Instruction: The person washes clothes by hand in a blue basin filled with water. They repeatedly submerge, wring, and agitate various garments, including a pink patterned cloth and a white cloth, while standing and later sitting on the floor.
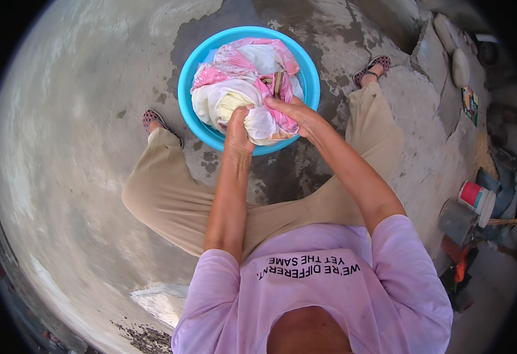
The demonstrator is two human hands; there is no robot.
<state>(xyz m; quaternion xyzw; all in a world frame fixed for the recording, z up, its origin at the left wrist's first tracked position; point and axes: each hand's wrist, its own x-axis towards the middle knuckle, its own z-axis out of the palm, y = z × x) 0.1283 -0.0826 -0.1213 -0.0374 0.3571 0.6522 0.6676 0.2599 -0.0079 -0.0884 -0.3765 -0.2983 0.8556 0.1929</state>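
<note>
A round light-blue plastic basin [184, 101] on the concrete floor holds a heap of white and pink printed fabric [234, 62]. Over its near side my left hand [239, 132] grips a bunched white part of the cloth [259, 123]. My right hand [296, 116] is closed around a pink part of the fabric [269, 90], its thumb lying on top. A zipper [278, 84] runs along this pink part, just beyond the right thumb. Pale yellow cloth [232, 102] bulges beside my left hand. The fingers' undersides are hidden by the fabric.
My sandalled feet [154, 118] stand on either side of the basin. Dark wet patches mark the concrete floor [85, 146]. Along the right lie stones [460, 67], a colourful packet [470, 105], a white and red bucket [473, 197] and a grey container [455, 221].
</note>
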